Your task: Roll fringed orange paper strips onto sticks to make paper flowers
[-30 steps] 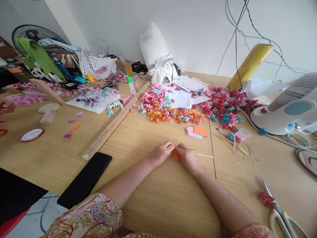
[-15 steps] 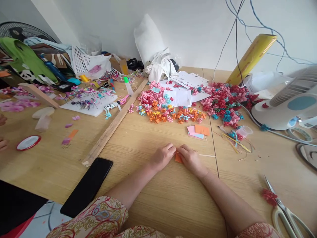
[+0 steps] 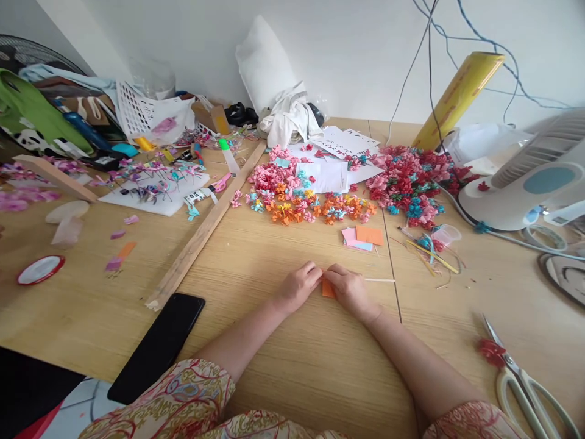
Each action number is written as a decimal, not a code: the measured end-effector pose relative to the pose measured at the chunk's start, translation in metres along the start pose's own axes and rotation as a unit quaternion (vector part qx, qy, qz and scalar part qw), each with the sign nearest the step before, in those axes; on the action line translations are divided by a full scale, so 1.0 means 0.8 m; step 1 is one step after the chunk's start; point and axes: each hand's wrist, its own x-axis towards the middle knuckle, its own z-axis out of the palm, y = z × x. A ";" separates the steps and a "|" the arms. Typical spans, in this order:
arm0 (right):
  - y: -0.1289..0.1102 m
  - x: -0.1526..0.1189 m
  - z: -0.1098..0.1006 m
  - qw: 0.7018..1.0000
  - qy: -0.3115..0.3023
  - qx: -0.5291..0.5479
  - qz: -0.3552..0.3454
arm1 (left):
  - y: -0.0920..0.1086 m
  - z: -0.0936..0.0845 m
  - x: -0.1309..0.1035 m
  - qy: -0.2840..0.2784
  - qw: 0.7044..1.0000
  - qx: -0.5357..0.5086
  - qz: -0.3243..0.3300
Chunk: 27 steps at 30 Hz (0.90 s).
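Note:
Both hands meet at the middle of the wooden table. An orange paper piece (image 3: 328,288) hangs from my fingers, its lower part showing between the hands. My left hand (image 3: 301,284) pinches its upper left edge. My right hand (image 3: 350,290) is closed on the same paper from the other side, and its fingers cover the top edge. A thin pale stick (image 3: 380,280) pokes out to the right from behind my right hand; whether that hand holds it, I cannot tell. Beyond the hands lie small orange (image 3: 370,235), pink and blue paper pieces.
Behind are piles of small curled paper flowers (image 3: 286,210). A wooden bar (image 3: 205,238) runs diagonally at left, with a black phone (image 3: 158,347) by its near end. Scissors (image 3: 521,378) lie at lower right, and a white fan (image 3: 521,195) stands at right.
The view has shifted slightly, so everything sits a little further left. Both hands keep the same pinch on the orange paper. The other person's hand at the far left has mostly left the view.

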 end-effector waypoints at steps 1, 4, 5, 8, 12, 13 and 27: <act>0.000 0.000 -0.001 1.000 -0.001 -0.004 -0.002 | 0.000 0.000 0.000 0.000 1.000 0.000 0.002; -0.001 0.001 -0.002 1.000 -0.007 -0.020 -0.007 | -0.003 0.000 0.000 -0.003 1.000 -0.001 0.015; -0.001 0.001 -0.002 1.000 -0.009 -0.023 -0.007 | -0.004 -0.001 0.000 -0.005 1.000 0.001 0.019; -0.001 0.001 0.000 0.999 -0.013 -0.034 -0.002 | -0.006 -0.002 -0.001 -0.009 1.000 0.011 0.027; -0.001 0.002 0.001 0.999 -0.021 -0.050 0.001 | -0.009 -0.003 -0.002 -0.011 0.998 0.027 0.047; -0.001 0.003 0.001 0.999 -0.023 -0.049 0.001 | -0.009 -0.002 -0.003 -0.011 0.998 0.032 0.052; -0.008 0.006 -0.010 0.999 -0.022 0.014 0.025 | -0.014 0.002 -0.005 -0.021 0.994 0.084 0.074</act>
